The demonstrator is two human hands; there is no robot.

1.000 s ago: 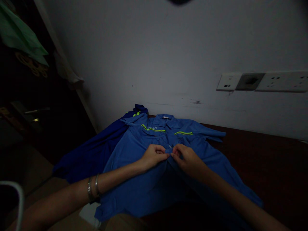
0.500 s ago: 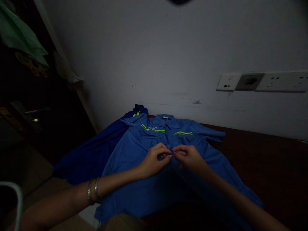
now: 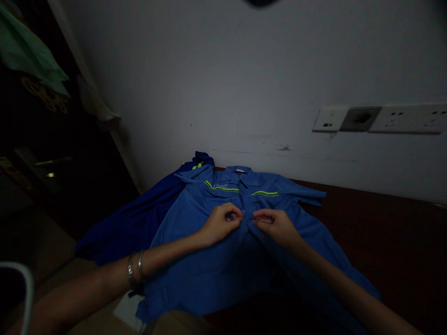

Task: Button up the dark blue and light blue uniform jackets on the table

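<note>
A blue short-sleeved work shirt (image 3: pixel 202 274) with yellow-green chest stripes lies spread front side up, its collar toward the wall. My left hand (image 3: pixel 223 223) pinches the shirt's front beside the opening, thumb and forefinger together. Just across from it, my right hand (image 3: pixel 275 225) pinches the other front edge. A small gap separates the two sets of fingertips. Too dark and small to make out is any button between them. Two silvery bracelets (image 3: pixel 135 267) circle my left wrist.
Under the shirt is a dark reddish-brown table (image 3: pixel 384 228). A darker blue garment (image 3: pixel 139 218) lies beside the shirt on the left. Behind rises a pale wall (image 3: pixel 216 83) with a row of sockets (image 3: pixel 377 119). A dark door with a handle (image 3: pixel 52 162) stands at left.
My hands have drawn slightly apart, the left one shifting a little to the left and up. The shirt otherwise lies much as before.
</note>
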